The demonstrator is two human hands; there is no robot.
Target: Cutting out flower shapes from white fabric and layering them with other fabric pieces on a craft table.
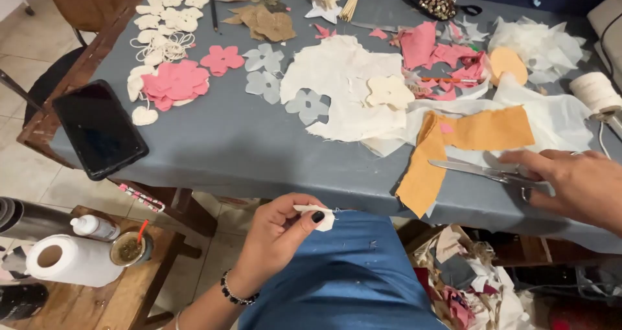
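left hand (275, 236): raised over the lap, palm turned inward, thumb and fingers pinched together, dark-painted nails, beaded band on the wrist
right hand (570, 181): reaching in from the right, palm down, fingers stretched flat, ring on one finger

This looks like a home craft corner. A grey cloth-covered tabletop (246, 148) is strewn with pink felt flower cut-outs (175, 82), cream fabric petals (165, 9), an orange felt strip (479, 132) and metal scissors (483, 171). Beige floor tiles (26, 174), a low wooden side table (129, 297) with a white paper-towel roll (68, 260), and a scrap pile (466, 284) underneath suggest a domestic room.
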